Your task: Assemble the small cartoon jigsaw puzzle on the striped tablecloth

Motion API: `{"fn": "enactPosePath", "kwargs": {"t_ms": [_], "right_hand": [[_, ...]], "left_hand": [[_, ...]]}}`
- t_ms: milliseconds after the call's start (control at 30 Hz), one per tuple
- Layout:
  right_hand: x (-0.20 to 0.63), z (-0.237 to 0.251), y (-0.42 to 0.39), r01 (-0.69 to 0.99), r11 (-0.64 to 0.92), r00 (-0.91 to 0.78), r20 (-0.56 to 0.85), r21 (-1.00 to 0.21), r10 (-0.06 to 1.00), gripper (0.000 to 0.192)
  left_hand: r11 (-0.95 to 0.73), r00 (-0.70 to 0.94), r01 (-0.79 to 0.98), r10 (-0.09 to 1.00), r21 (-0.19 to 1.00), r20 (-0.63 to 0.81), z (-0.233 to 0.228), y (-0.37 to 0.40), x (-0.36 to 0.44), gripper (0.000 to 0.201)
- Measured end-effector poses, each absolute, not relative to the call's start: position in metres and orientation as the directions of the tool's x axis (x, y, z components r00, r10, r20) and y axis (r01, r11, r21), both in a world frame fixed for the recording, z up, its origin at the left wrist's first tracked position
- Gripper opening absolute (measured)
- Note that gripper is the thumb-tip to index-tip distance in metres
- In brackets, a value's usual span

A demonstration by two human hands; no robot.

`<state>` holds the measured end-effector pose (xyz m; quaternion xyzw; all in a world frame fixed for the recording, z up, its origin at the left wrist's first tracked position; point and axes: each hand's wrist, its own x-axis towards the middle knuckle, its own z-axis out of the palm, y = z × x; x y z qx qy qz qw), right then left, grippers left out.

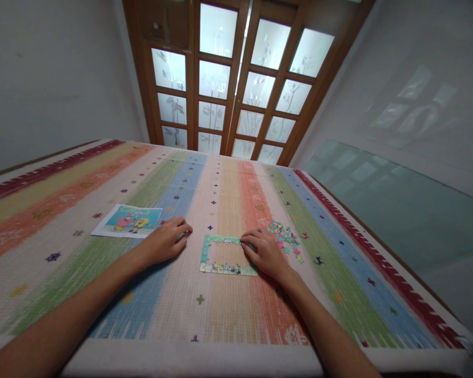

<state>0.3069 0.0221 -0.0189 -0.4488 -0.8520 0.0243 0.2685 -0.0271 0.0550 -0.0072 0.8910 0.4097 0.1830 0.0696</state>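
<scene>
right hand [265,253] fingertips pressing top right edge of puzzle frame [225,255] at table centre | left hand [166,241] curled loosely, resting left of it | loose pieces [284,234] right | cartoon picture [128,220] left, no readable writing | striped cloth [205,315]

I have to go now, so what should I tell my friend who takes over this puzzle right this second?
Left hand: resting on the striped woven tablecloth, fingers curled; whether it holds a piece is unclear.
Right hand: fingers touching the right side of the rectangular jigsaw puzzle frame.
Colourful loose puzzle pieces: piled just right of the right hand.
Cartoon reference picture: flat, far left.
Done: border mostly joined.
Left: the empty middle.
</scene>
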Motion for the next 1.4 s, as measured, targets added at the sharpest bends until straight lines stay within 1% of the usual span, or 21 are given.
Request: {"fn": "enactPosePath", "kwargs": {"t_ms": [133,233,400,700,933,1133,1333,1400], "right_hand": [[0.3064,-0.0190,0.0216,0.746,0.595,-0.449,0.433,-0.299,0.781,0.016],[0.3063,-0.0184,0.0212,0.753,0.592,-0.453,0.427,-0.286,0.783,0.016],[0.3064,-0.0178,0.0215,0.751,0.608,-0.475,0.430,-0.257,0.768,0.015],[0.3049,-0.0201,0.0217,0.744,0.615,-0.476,0.439,-0.260,0.762,0.016],[0.3059,-0.0204,0.0223,0.753,0.603,-0.468,0.431,-0.264,0.772,0.018],[0.3026,-0.0184,0.0204,0.760,0.599,-0.463,0.436,-0.253,0.772,0.017],[0.3032,-0.0183,0.0201,0.759,0.594,-0.463,0.422,-0.265,0.780,0.017],[0.3043,-0.0180,0.0203,0.763,0.589,-0.449,0.437,-0.267,0.780,0.017]], "left_hand": [[-0.639,0.591,0.721,0.769,0.268,0.245,-0.0042,0.0534,-0.0268,0.028],[-0.631,0.586,0.730,0.776,0.264,0.233,-0.0044,0.0535,-0.0265,0.029],[-0.637,0.588,0.724,0.770,0.263,0.248,-0.0074,0.0551,-0.0258,0.030],[-0.641,0.586,0.716,0.767,0.275,0.262,-0.0092,0.0551,-0.0278,0.029],[-0.637,0.578,0.726,0.769,0.259,0.271,-0.0094,0.0550,-0.0281,0.029],[-0.636,0.584,0.740,0.769,0.220,0.258,-0.0091,0.0553,-0.0282,0.028],[-0.622,0.571,0.732,0.783,0.279,0.249,-0.0066,0.0544,-0.0273,0.028],[-0.620,0.567,0.722,0.784,0.306,0.253,-0.0046,0.0538,-0.0269,0.027]]}}
